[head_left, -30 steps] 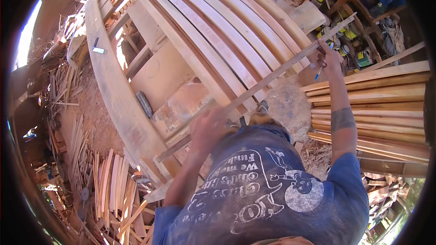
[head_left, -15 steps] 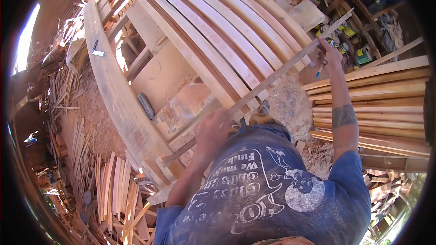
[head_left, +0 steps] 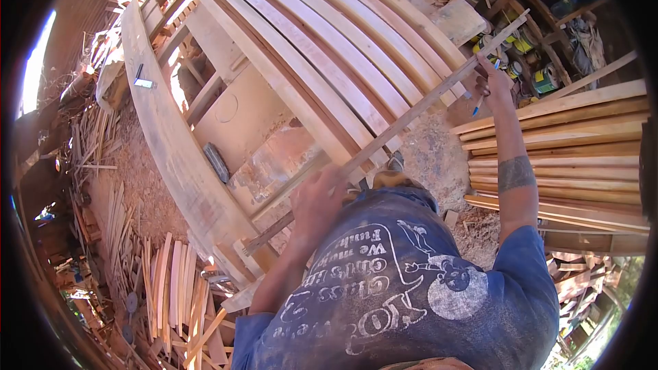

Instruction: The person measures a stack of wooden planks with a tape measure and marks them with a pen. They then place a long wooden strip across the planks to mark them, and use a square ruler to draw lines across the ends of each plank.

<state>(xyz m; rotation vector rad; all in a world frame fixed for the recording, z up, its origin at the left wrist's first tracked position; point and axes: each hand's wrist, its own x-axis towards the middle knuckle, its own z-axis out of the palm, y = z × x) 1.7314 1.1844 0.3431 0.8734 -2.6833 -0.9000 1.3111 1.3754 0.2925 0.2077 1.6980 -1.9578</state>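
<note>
A long, thin wooden strip (head_left: pixel 411 115) lies slantwise across the near ends of several long planks (head_left: pixel 343 55). My left hand (head_left: pixel 319 195) is closed round the strip near its lower left part, close to my shirt. Toward the strip's upper right end, my right hand (head_left: pixel 492 77) grips it, with a blue pen (head_left: pixel 478 105) also held between the fingers. The planks lie side by side beneath the strip, their ends near my body.
A wide curved board (head_left: pixel 164 123) on the left bears a phone-like object (head_left: pixel 144 83). A dark block (head_left: pixel 216 162) rests on the bench frame. Stacked planks (head_left: pixel 562 144) stand at the right, near tins (head_left: pixel 545 79). Loose offcuts (head_left: pixel 171 288) lie at the lower left.
The view has shifted slightly, so the scene appears a little to the left. Both hands keep hold of the strip, and it lies across the planks much as before.
</note>
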